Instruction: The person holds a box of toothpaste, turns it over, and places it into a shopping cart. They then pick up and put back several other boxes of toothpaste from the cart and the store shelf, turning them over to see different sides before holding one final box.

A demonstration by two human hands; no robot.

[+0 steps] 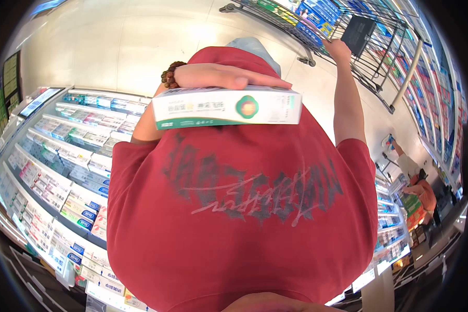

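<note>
A white and green box (192,109) with a round green and orange emblem lies across the front of the red shirt. My left hand (218,76), with a brown bead bracelet on its wrist, is laid along the box's far edge and holds it against my body; its fingers reach to the right and some are hidden. My right arm stretches forward, and my right hand (339,51) is closed round the near edge of a black wire shopping cart (398,31). Blue packages (317,15) are inside the cart.
Lit shelves (52,117) full of small boxes stand on the left. More stocked shelves (437,67) line the far right, beyond the cart. Pale floor tiles (140,41) stretch ahead. Another person (421,192) in an orange top is at the right, near other shelves.
</note>
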